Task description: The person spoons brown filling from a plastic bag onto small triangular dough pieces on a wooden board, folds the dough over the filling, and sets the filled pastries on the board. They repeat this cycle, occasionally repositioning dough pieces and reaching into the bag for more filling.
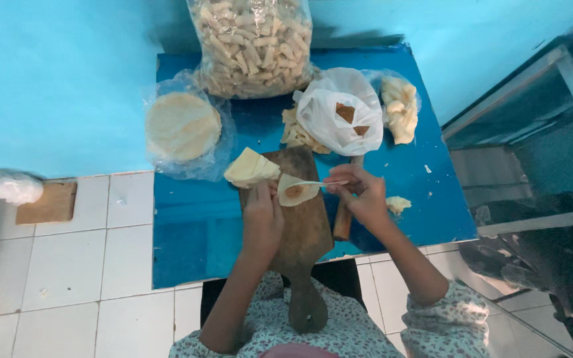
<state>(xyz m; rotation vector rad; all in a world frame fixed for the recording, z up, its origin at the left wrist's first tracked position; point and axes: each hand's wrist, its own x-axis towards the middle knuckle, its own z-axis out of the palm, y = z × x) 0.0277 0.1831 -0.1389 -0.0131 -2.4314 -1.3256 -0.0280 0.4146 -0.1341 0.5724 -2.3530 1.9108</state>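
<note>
Our left hand [263, 215] pins the pale folded pastry wrapper [297, 191] on the brown wooden board [303, 219]; our right hand [359, 192] pinches a thin white spoon [316, 183], its long axis pointing left into the wrapper.

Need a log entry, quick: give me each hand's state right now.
Left hand: closed on the dough wrapper, over the wooden board.
Right hand: closed on a thin spoon, its tip at the wrapper.

Big bag of rolled snacks [253, 43], round wrapper stack [181, 126], white tiles [67, 258]
</note>
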